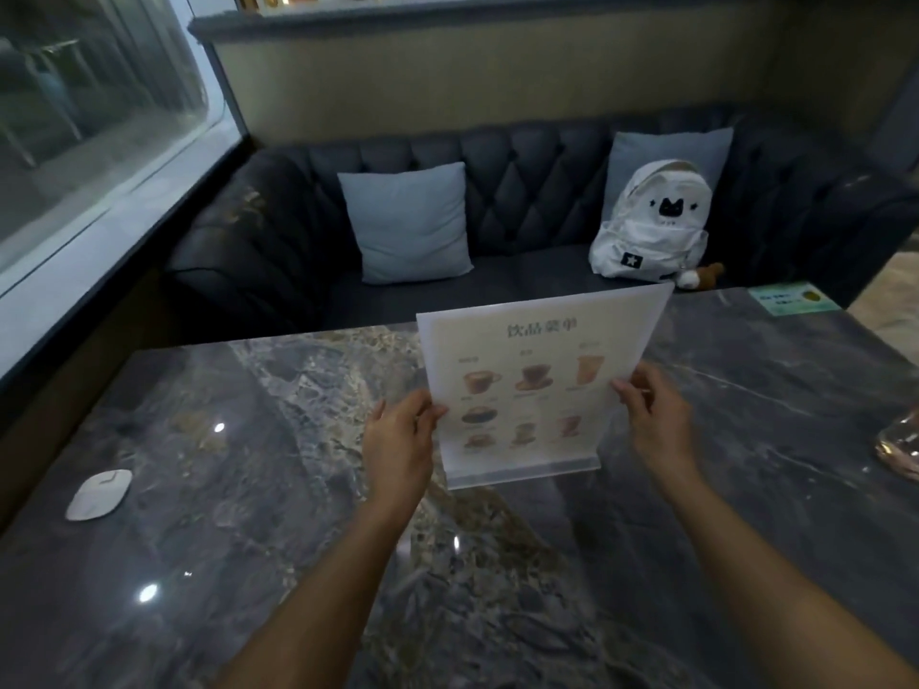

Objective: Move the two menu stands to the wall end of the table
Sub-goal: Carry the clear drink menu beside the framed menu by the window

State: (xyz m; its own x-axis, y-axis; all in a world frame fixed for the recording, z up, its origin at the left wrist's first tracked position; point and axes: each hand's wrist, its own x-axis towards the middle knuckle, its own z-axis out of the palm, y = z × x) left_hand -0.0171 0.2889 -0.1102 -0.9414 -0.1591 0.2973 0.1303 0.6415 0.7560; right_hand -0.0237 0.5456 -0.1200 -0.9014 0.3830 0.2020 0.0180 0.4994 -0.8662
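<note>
Acrylic menu stand [534, 385] sits upright mid-table on the marble table [224, 489], its wide face toward the wearer, left hand [400, 442] and right hand [654, 415] pinching its 2 side edges, window wall to the left.

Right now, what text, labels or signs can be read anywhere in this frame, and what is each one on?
"饮品菜单": heading at the top of the menu stand, held at its side edges by the left hand and right hand.
Captions beside the drink pictures on the menu stand: too blurred to read.
Green sticker on the table's far right corner: print too small to read.
White backpack: cat face and star only, no words.
</note>
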